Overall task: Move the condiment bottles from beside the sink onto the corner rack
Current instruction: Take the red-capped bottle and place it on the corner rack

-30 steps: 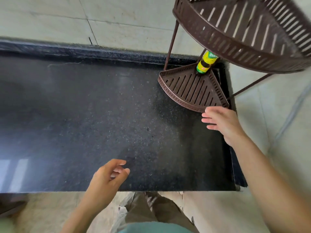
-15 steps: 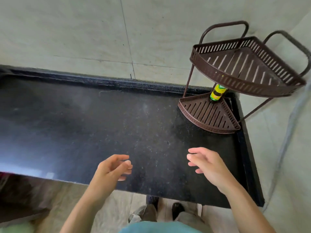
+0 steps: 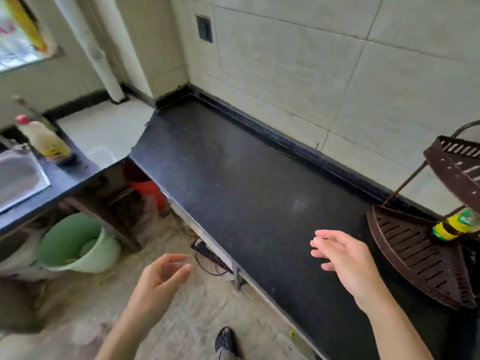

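Where black countertop [image 3: 259, 190] meets tiled wall [image 3: 337, 74], sink [image 3: 15, 178] left

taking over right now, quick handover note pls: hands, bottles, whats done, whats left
Left hand: open, holds nothing, out over the floor off the counter's edge.
Right hand: open, holds nothing, above the black counter near the corner rack.
Done: one yellow-green bottle is on the rack's lower shelf.
Left: a red-capped bottle stands beside the sink, far left. Fetch it and set it on the rack. Whether more bottles stand there is too blurred to tell.
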### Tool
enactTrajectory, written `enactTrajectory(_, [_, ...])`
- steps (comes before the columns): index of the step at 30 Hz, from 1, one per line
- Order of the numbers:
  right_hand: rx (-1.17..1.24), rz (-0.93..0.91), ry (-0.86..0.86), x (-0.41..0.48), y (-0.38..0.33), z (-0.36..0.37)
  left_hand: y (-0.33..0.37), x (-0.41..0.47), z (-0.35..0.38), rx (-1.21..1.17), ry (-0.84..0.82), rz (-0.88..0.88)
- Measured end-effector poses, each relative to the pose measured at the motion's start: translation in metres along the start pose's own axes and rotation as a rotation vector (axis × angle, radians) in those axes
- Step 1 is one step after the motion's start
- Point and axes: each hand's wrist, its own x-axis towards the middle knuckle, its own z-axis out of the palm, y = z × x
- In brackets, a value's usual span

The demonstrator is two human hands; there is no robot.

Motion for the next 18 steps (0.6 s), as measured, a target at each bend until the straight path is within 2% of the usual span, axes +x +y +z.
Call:
enactTrajectory(4, [-0.221,-0.106,-0.191,0.002,-0.021,0.073,-0.048,-0.023,-0.058,-0.069,0.182,-0.076])
enactTrajectory(8, [-0.461,-0.237,-0.360,0.002,-0.048,0.149,-0.083,-0.035,-0.102,-0.106,0.254,-0.125])
enactTrajectory(14, [-0.492,-0.327,-0.642,-0.012,-0.089,0.294,-0.135,-0.056,-0.200,-0.204,0.431,-0.216])
enactTrajectory(18, [-0.523,-0.332,-0.811,-0.022,-0.098,0.364,-0.152,-0.068,-0.240,-0.262,0.556,-0.253])
